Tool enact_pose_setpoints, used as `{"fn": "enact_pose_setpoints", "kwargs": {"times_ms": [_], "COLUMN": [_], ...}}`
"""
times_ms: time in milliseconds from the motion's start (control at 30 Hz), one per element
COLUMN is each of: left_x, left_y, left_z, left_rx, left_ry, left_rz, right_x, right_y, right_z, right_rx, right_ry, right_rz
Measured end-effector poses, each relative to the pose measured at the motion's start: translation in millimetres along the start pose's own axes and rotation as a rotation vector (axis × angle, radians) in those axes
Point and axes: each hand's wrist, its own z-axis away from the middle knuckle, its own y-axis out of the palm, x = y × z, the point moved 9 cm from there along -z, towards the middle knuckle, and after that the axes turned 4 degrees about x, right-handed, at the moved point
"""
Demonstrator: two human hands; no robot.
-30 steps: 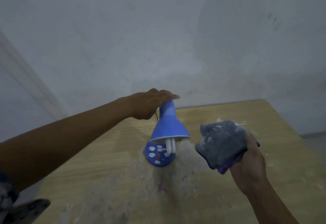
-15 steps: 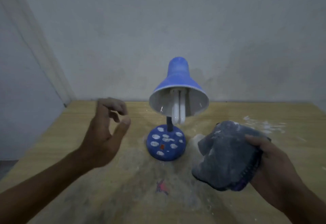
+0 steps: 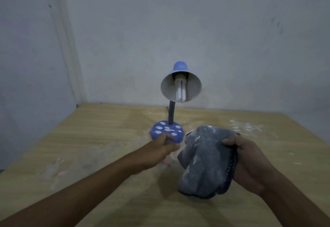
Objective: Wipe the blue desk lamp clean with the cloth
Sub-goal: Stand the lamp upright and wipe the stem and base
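Observation:
The blue desk lamp stands upright on the wooden table, its white-lined shade facing me with the bulb showing. Its round blue base carries several white smears. My left hand grips the front edge of that base, thumb on top. My right hand holds a bunched grey cloth, dusted with white, just right of the base and a little above the table.
White powder is spread over the table around the lamp and toward the back right. A small pink scrap lies below my left hand. The grey wall stands close behind the table, with a corner at the left.
My left hand left the lamp's shade, hung free, then came down to grip the base. The shade now tilts up toward me. The cloth stays in my right hand.

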Motion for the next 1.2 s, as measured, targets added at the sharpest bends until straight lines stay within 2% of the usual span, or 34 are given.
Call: {"fn": "enact_pose_setpoints", "kwargs": {"times_ms": [67,133,200,400,533,600,767,900,967,1067,1200], "left_x": [28,38,35,17,20,21,14,18,22,27,31], "left_y": [27,45,47,50,70,73,45,28,28,27,25], "left_z": [13,23,30,45,54,55,53,49,43,35,23], "left_rx": [0.196,0.302,0.296,0.236,0.327,0.292,0.084,0.018,0.009,-0.018,-0.048], "left_ry": [-0.199,-0.251,-0.223,-0.123,-0.179,-0.167,-0.072,-0.147,-0.195,-0.256,-0.298], "left_rz": [0.215,0.464,0.586,0.709,0.813,0.833,0.858,0.862,0.857,0.855,0.939], "right_x": [0,-1,-4,-11,-10,-9,-13,-36,-40,-35,-45], "right_y": [6,6,6,-3,-6,-7,-11,-9,-8,-7,-2], "right_z": [13,20,28,39,42,43,39,22,13,6,-7], "right_rx": [0.030,0.033,0.029,-0.008,-0.002,0.001,0.003,-0.036,-0.065,-0.113,-0.020], "right_ry": [-0.027,-0.033,-0.021,0.004,0.009,0.007,-0.002,-0.011,-0.063,-0.194,-0.238], "right_rz": [-0.030,-0.026,0.006,0.077,0.065,0.058,0.093,0.152,0.293,0.654,0.901]}}
